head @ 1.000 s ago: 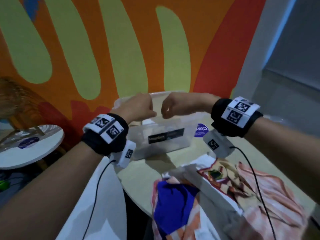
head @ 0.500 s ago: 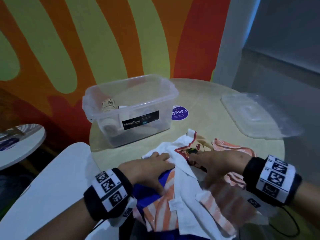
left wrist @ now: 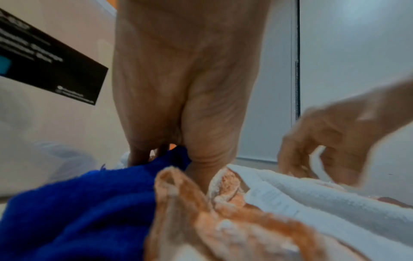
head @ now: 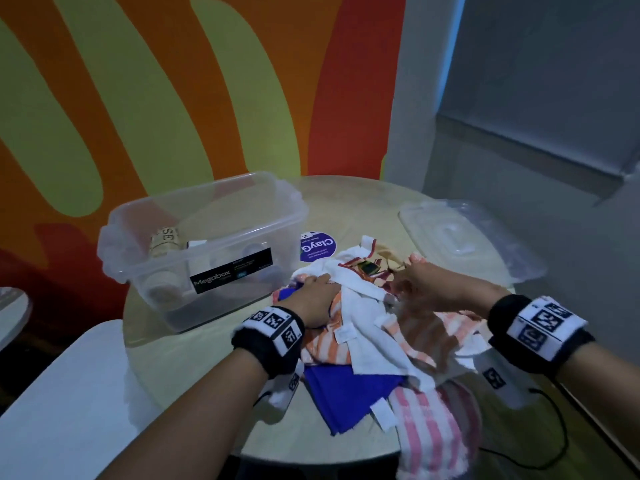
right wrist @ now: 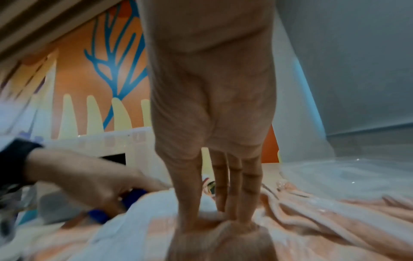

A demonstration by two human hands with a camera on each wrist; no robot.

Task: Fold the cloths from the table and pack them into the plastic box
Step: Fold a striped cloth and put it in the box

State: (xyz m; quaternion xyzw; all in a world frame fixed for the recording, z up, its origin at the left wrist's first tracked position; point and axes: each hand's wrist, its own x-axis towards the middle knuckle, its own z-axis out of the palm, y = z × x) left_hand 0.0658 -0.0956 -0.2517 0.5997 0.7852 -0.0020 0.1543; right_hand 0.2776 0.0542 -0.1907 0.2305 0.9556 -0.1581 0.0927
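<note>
a heap of cloths (head: 377, 341) is seen on the near right part of the round table (head: 194, 355), its long axis running from the far middle of the tabletop toward the near edge, where a pink striped cloth (head: 433, 427) hangs over the rim. a white cloth (head: 363, 306) lies on top, stretched along that same near-far line, with an orange striped cloth (head: 325, 341) and a blue cloth (head: 349, 389) beneath it. the left hand (head: 315, 303) is laid on the left side of the heap, its fingers curled down into the blue cloth and the white cloth's edge; whether anything is truly pinched cannot be told. the right hand (head: 429, 289) is placed on the right side, and in the right wrist view its fingers (right wrist: 232, 190) are held straight and together, their tips pressed onto the fabric. the plastic box (head: 204, 251) is stood open to the far left of the heap, just beside it, its long axis running left to right and its black label turned toward the near side; a few pale items are seen inside. a clear lid (head: 467, 237) is laid flat at the far right of the table, apart from the cloths. a purple round sticker (head: 317, 251) is seen between box and heap.
</note>
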